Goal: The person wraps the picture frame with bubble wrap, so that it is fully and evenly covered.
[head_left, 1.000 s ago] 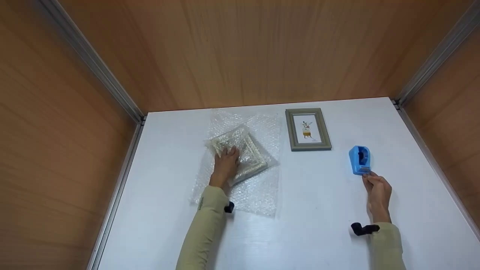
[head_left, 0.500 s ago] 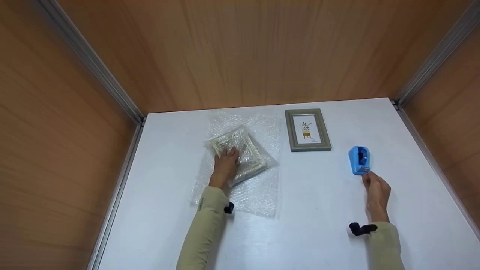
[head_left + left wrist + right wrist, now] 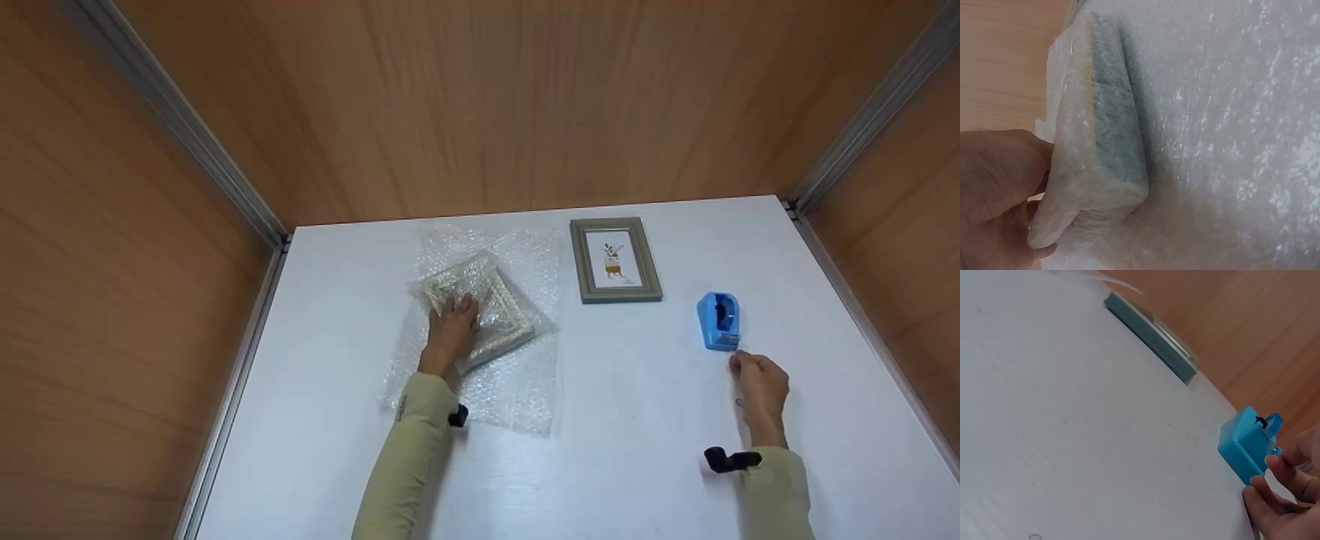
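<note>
Wrapped frame (image 3: 496, 309) under left hand (image 3: 452, 334), fingers loosely spread; blue dispenser (image 3: 718, 324) just beyond right hand (image 3: 761, 386), grip unclear.

1 white tbl (image 3: 615, 469) w/ 2 pic frames, i.e. 1 wrapped frame (image 3: 504, 304) & 1 bare frame (image 3: 622, 295) holding 1 print (image 3: 613, 259), plus 1 tape disp (image 3: 720, 322) & bubble wrap in approx 2 lots: 1 flat sheet (image 3: 517, 386) + 1 outer wrap (image 3: 1069, 169), can't tell if separate pcs. 1 person shows as 2 hands (1 L hand (image 3: 451, 337), 1 R hand (image 3: 761, 386)), 2 sleeves, i.e. 1 L sleeve (image 3: 397, 465) + 1 R sleeve (image 3: 778, 491), & 2 blk wrist devices, 1 L device (image 3: 458, 415) + 1 R device (image 3: 731, 459). Surround = 3 wood panels: 1 back panel (image 3: 487, 105), 1 L panel (image 3: 112, 300), 1 R panel (image 3: 892, 247).
</note>
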`<action>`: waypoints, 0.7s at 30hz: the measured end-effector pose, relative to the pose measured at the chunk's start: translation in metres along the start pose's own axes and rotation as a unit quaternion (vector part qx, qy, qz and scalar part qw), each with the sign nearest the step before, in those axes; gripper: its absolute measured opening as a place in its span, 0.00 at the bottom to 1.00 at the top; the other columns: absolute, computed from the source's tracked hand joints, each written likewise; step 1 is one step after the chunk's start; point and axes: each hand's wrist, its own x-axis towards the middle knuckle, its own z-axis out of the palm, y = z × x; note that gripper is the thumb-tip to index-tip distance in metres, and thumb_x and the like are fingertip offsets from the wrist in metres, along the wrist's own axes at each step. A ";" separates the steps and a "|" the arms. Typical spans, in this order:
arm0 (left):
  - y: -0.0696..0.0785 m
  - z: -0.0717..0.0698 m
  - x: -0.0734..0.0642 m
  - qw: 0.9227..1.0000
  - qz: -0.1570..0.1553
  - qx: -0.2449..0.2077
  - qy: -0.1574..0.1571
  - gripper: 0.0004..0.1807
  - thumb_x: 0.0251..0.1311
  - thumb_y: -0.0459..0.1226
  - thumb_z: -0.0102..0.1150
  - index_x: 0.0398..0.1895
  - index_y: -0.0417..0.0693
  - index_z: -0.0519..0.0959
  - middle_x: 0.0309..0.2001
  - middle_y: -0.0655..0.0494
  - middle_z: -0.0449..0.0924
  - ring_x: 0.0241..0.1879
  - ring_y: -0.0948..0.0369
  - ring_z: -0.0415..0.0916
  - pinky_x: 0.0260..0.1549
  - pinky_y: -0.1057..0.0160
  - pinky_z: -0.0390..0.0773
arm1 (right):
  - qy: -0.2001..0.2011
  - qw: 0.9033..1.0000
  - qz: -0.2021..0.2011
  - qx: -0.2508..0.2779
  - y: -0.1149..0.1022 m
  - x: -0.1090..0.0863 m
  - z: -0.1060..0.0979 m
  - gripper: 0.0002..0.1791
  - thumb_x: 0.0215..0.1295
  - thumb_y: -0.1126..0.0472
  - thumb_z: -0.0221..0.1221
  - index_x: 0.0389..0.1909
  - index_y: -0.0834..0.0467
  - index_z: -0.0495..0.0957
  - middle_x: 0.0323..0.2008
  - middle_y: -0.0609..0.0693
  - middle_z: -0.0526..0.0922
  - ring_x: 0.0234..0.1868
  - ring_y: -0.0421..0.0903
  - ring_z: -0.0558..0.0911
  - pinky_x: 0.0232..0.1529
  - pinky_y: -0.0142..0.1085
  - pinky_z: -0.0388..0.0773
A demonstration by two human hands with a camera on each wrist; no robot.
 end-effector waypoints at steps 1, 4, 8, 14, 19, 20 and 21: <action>0.000 0.000 0.000 1.000 -0.001 0.000 -0.001 0.25 0.70 0.41 0.48 0.69 0.46 0.64 0.71 0.51 0.61 0.72 0.44 0.53 0.64 0.35 0.57 | -0.007 1.000 0.001 -0.006 0.000 -0.001 -0.001 0.26 0.70 0.43 0.47 0.53 0.61 0.75 0.39 0.40 0.78 0.45 0.37 0.72 0.47 0.30 0.69; 0.000 0.001 0.000 1.000 0.000 0.000 0.002 0.25 0.70 0.41 0.48 0.68 0.46 0.65 0.71 0.51 0.62 0.71 0.44 0.53 0.63 0.35 0.58 | -0.020 1.000 0.005 -0.022 0.000 -0.003 -0.003 0.28 0.71 0.43 0.46 0.57 0.62 0.72 0.37 0.40 0.77 0.42 0.36 0.74 0.43 0.27 0.71; -0.001 0.002 0.001 1.000 0.000 0.003 0.007 0.25 0.69 0.41 0.48 0.68 0.45 0.65 0.70 0.51 0.63 0.71 0.44 0.54 0.63 0.35 0.58 | -0.012 0.999 0.021 -0.022 -0.002 -0.005 -0.003 0.36 0.68 0.40 0.50 0.63 0.64 0.63 0.38 0.44 0.78 0.38 0.36 0.77 0.37 0.23 0.74; -0.001 0.003 0.002 1.000 0.000 0.008 0.009 0.26 0.69 0.41 0.48 0.68 0.46 0.65 0.70 0.51 0.62 0.71 0.44 0.54 0.63 0.36 0.58 | 0.000 1.000 0.027 0.016 -0.007 -0.002 0.000 0.47 0.61 0.33 0.53 0.70 0.60 0.53 0.46 0.48 0.75 0.35 0.33 0.79 0.37 0.22 0.78; -0.001 0.003 0.001 1.000 0.000 0.006 0.009 0.26 0.69 0.41 0.49 0.68 0.46 0.65 0.70 0.51 0.63 0.71 0.44 0.54 0.63 0.36 0.58 | 0.001 0.998 0.023 0.061 -0.010 0.006 0.001 0.33 0.62 0.36 0.55 0.57 0.56 0.67 0.37 0.43 0.78 0.34 0.34 0.80 0.37 0.23 0.80; -0.001 0.002 0.001 1.000 0.001 0.006 0.011 0.25 0.69 0.41 0.49 0.68 0.46 0.66 0.70 0.51 0.63 0.71 0.44 0.55 0.63 0.36 0.59 | -0.002 0.997 0.023 0.070 -0.010 0.007 0.000 0.29 0.63 0.38 0.56 0.54 0.55 0.69 0.35 0.43 0.78 0.33 0.35 0.80 0.36 0.24 0.80; 0.000 0.002 0.001 1.000 0.001 0.005 0.013 0.25 0.68 0.41 0.49 0.67 0.46 0.66 0.70 0.51 0.64 0.71 0.44 0.55 0.62 0.36 0.59 | -0.007 0.997 0.023 0.080 -0.010 0.008 0.000 0.25 0.63 0.40 0.56 0.50 0.54 0.70 0.33 0.42 0.79 0.33 0.35 0.80 0.35 0.24 0.80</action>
